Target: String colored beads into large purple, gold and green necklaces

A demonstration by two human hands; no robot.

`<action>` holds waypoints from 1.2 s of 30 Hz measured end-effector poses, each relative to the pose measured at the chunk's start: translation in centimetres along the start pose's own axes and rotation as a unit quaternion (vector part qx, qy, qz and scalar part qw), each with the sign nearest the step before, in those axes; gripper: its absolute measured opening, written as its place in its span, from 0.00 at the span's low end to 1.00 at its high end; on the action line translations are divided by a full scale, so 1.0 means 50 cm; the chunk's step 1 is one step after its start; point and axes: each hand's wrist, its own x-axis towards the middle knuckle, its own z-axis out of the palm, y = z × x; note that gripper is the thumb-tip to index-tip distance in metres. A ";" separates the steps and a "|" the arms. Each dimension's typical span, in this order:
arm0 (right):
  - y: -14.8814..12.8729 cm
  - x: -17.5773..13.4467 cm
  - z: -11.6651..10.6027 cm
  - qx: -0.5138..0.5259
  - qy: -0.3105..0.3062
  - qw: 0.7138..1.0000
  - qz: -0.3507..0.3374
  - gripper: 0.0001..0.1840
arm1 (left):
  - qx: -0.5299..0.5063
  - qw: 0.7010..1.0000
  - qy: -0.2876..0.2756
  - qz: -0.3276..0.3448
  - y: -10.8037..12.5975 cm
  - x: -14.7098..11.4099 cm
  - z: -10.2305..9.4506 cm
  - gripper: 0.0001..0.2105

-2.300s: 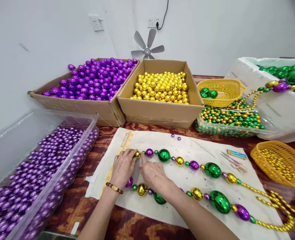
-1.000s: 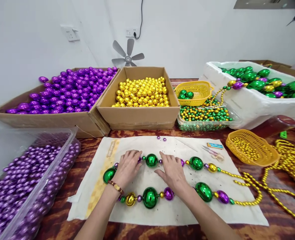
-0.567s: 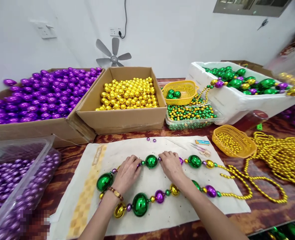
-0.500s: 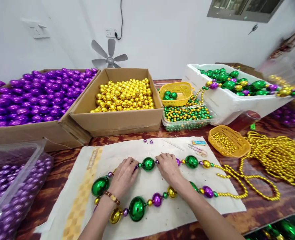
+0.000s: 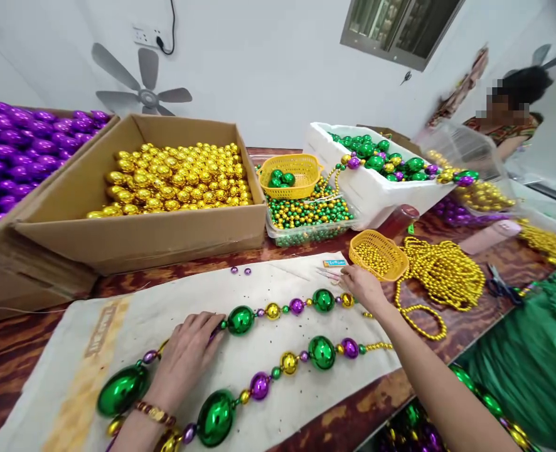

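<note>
A strand of large green, gold and purple beads (image 5: 215, 417) lies in a long loop on the pale cloth (image 5: 301, 402). My left hand (image 5: 188, 351) is over the upper run of the strand, its fingers curled around beads left of a big green one; the beads beneath are hidden. On the cloth's far right part, my right hand (image 5: 365, 290) has its fingers closed at the handle end of small scissors (image 5: 329, 274), which it partly covers. A small blue-labelled packet (image 5: 334, 263) lies just beyond. Two loose purple beads (image 5: 247, 271) rest near the cloth's far edge.
Boxes of purple (image 5: 19, 150) and gold beads (image 5: 174, 179) stand at the back left. A yellow basket (image 5: 391, 267) and coiled gold bead strings (image 5: 442, 273) sit right of the cloth. A white foam box (image 5: 372, 198) stands behind; another person (image 5: 508, 119) is at the far right.
My right hand has left the bead strand and moved right to the scissors. My left hand stays on the strand. The view has swung right, bringing the other person into sight.
</note>
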 end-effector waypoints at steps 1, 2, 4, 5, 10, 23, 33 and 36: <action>0.001 0.006 0.007 -0.007 0.003 1.000 -0.002 0.16 | 0.003 1.000 -0.001 0.000 0.001 -0.001 -0.001 0.15; 0.001 0.011 0.013 -0.014 0.007 1.000 -0.005 0.16 | 0.005 1.000 -0.003 0.000 0.001 -0.001 -0.002 0.16; -0.002 0.021 0.024 -0.027 0.015 0.999 -0.014 0.17 | 0.011 1.000 -0.011 0.002 0.004 -0.002 -0.007 0.16; -0.003 0.025 0.029 -0.033 0.015 0.999 -0.019 0.18 | 0.013 1.000 -0.016 0.003 0.007 -0.002 -0.009 0.15; 0.006 0.041 0.047 -0.060 0.010 0.998 -0.026 0.15 | 0.021 0.999 -0.032 0.001 0.017 0.002 -0.018 0.14; 0.004 0.041 0.047 -0.045 0.032 0.998 -0.036 0.19 | 0.032 0.999 -0.034 0.003 0.021 0.005 -0.014 0.14; -0.201 -0.105 -0.032 0.102 -0.002 0.985 -0.136 0.20 | 0.039 0.999 -0.022 0.006 0.021 0.004 -0.012 0.13; -0.285 -0.158 -0.030 0.138 -0.056 0.965 -0.215 0.21 | 0.044 0.999 -0.021 0.006 0.020 0.003 -0.010 0.13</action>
